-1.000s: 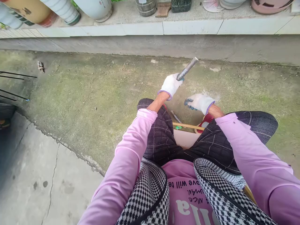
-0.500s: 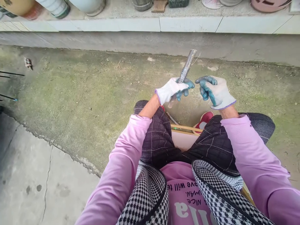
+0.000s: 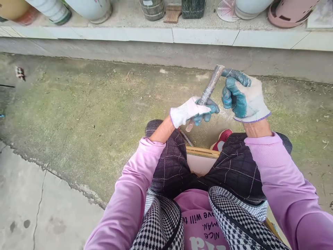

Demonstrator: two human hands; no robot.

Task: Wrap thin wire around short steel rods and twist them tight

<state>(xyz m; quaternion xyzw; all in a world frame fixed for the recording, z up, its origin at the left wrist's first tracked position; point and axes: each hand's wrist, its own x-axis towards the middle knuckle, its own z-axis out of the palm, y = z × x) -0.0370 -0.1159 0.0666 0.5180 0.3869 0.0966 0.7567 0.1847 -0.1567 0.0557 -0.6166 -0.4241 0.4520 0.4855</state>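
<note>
My left hand (image 3: 199, 110), in a white glove with a blue-green coated palm, is closed around a wooden stick (image 3: 215, 78). Fine silvery wire (image 3: 206, 94) is wound in tight turns about the stick's middle, just above my fingers. The stick slants, its lower end showing below my palm. My right hand (image 3: 243, 93), gloved alike, is beside the stick's upper end. Its index finger points at that end, and the other fingers are curled in. A hair-thin strand shows near the index finger; whatever the curled fingers hold is hidden.
Beyond the ground stands a tiled ledge (image 3: 145, 34) with several pots, a pink one (image 3: 283, 15) at right. Between my knees is a pale board with a wooden edge (image 3: 201, 151). Another rod (image 3: 186, 137) lies by my foot. A small scrap (image 3: 20, 73) lies far left.
My right hand has risen slightly, and its index finger has straightened toward the stick's top. My left hand still grips the stick. The view has tilted up a little, showing more of the ledge.
</note>
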